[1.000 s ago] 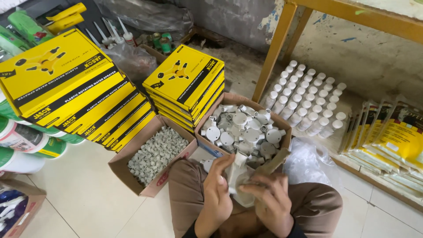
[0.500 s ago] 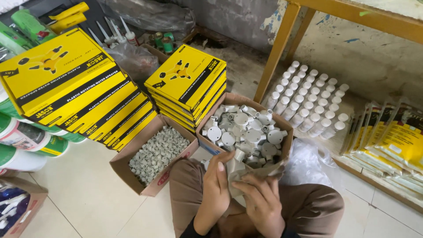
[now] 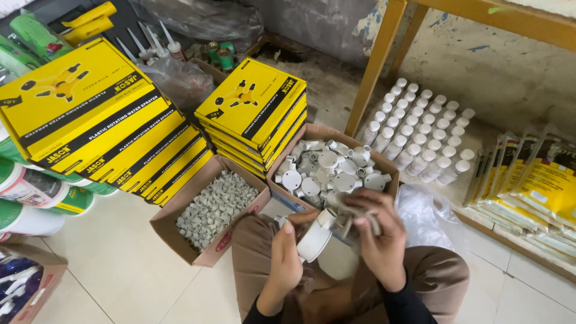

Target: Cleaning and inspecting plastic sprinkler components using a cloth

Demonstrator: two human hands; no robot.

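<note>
My left hand holds a round white plastic junction box over my lap. My right hand grips a few more grey-white plastic fittings just beside it, at the near edge of an open cardboard box full of the same round white junction boxes. Both hands are close together, nearly touching. I sit with brown-trousered knees under them.
A second cardboard box holds several small grey clips to the left. Stacks of flat yellow boxes stand behind, a larger pile far left. White bottles stand in rows by a yellow table leg. Yellow packets lie right.
My right hand has lifted fittings out of the box toward my lap. My left hand now shows a round white junction box held up beside it.
</note>
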